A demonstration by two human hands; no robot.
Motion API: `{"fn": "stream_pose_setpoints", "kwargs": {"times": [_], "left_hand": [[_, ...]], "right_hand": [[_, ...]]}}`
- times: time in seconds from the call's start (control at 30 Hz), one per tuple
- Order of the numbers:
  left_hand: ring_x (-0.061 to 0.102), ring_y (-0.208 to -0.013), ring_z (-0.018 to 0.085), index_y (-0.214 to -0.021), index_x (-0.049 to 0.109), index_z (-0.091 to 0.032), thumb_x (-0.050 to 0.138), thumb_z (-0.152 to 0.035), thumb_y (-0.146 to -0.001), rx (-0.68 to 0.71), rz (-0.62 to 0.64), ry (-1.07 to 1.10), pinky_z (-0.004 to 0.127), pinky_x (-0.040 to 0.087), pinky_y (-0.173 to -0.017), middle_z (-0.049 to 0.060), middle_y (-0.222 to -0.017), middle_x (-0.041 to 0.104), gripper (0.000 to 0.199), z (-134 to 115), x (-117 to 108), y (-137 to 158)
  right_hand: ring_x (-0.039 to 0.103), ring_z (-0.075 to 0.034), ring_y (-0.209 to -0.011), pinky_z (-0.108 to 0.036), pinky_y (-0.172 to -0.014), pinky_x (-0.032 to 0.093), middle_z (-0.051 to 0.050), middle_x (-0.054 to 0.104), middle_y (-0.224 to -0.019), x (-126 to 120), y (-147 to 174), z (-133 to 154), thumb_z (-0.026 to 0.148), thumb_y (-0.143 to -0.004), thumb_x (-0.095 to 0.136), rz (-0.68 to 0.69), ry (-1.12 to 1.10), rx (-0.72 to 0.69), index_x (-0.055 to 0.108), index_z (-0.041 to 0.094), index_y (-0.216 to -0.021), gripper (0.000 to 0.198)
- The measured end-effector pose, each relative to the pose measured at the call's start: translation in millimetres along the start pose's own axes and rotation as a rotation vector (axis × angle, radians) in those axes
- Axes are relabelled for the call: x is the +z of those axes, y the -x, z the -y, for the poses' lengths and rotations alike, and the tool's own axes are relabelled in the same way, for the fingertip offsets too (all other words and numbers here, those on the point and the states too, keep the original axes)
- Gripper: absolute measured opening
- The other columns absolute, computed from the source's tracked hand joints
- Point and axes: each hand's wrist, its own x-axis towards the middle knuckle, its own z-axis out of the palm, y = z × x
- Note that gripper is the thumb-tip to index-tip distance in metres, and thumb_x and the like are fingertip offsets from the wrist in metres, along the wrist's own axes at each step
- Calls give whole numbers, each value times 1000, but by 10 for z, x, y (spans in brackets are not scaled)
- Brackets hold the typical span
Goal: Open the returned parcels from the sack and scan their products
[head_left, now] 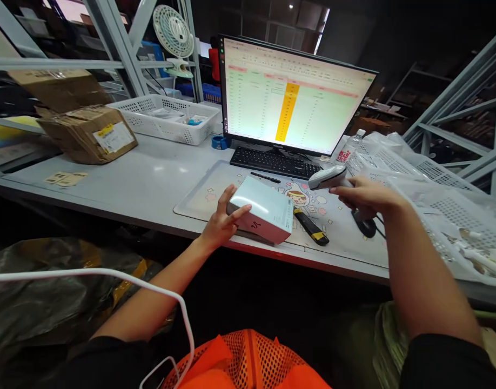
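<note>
Seen from the box (268, 202), a carton (84, 135) sits at 10 o'clock and a basket (183, 129) at 11. The left hand (220, 224) is clamped on the box's left end, at the near edge of the mat (197, 201). The keyboard (268, 161) and monitor (256, 97) stand at 12, the cutter (310, 226) lies at 4. Well apart from the left, the right hand (365, 195) grips the scanner (328, 177) at 2.

Wearing an orange mesh vest (230, 364) behind and between left grip (220, 224) and right grip (365, 197), with a solid orange middle strip (252, 356). Wearing black sleeves (446, 362) too, ending well behind each grip. Crossed by a white cable (151, 287) behind left grip.
</note>
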Motion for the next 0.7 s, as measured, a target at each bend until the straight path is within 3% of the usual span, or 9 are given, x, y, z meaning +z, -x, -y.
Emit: {"fn": "stream_pose_setpoints", "kwargs": {"times": [0.07,0.17,0.27,0.37,0.47,0.57,0.63,0.7], "left_hand": [[31,-160,39,-160,35,-49,48,19,-71,-20,27,-9,44,65,-99,3,-180,7,113,8,4,12],[38,-157,39,-160,36,-48,49,18,-71,-57,31,-35,36,68,-88,6,-178,16,112,18,9,29],[45,-153,36,-160,37,-45,54,15,-74,-71,14,-27,40,66,-93,10,-173,28,106,22,-27,19],[53,-147,34,-161,34,-41,70,1,-84,-78,-46,20,51,57,-111,13,-162,45,95,47,-115,-40],[61,-138,34,-161,31,-36,90,-31,-82,-263,-198,117,54,52,-116,14,-149,58,99,138,-211,-146],[62,-136,33,-163,28,-32,93,-49,-76,-534,-298,280,53,50,-117,15,-147,57,110,294,-282,-260],[61,-137,34,-164,24,-31,92,-54,-74,-669,-281,354,52,50,-116,16,-151,53,115,403,-312,-294],[61,-136,35,-165,23,-30,90,-57,-72,-801,-217,377,50,54,-111,18,-156,49,118,487,-331,-271]], "right_hand": [[39,-10,-40,-25,-34,27,0,52,-60,-137,177,183,60,-86,80,116,39,24,56,21,-78,46],[41,-11,-40,-25,-33,29,0,51,-60,-185,275,379,59,-85,83,188,71,56,56,21,-78,47],[43,-10,-41,-25,-35,30,-1,53,-61,-123,172,391,60,-87,80,188,103,19,57,21,-79,45],[54,-14,-48,-25,-40,36,-3,61,-68,-9,-86,217,56,-90,77,83,150,-52,61,20,-87,40],[67,-19,-64,-28,-53,49,-7,70,-83,168,-410,-29,47,-99,67,-57,237,-80,65,18,-102,29],[74,-26,-97,-33,-80,57,-14,75,-108,407,-657,-236,36,-102,65,-242,366,-41,68,14,-118,27],[70,-28,-113,-36,-96,55,-17,72,-122,572,-741,-334,28,-101,67,-339,396,-15,65,12,-132,35],[69,-27,-115,-42,-100,56,-17,69,-129,706,-781,-401,30,-102,67,-404,400,14,60,12,-140,42]]}}
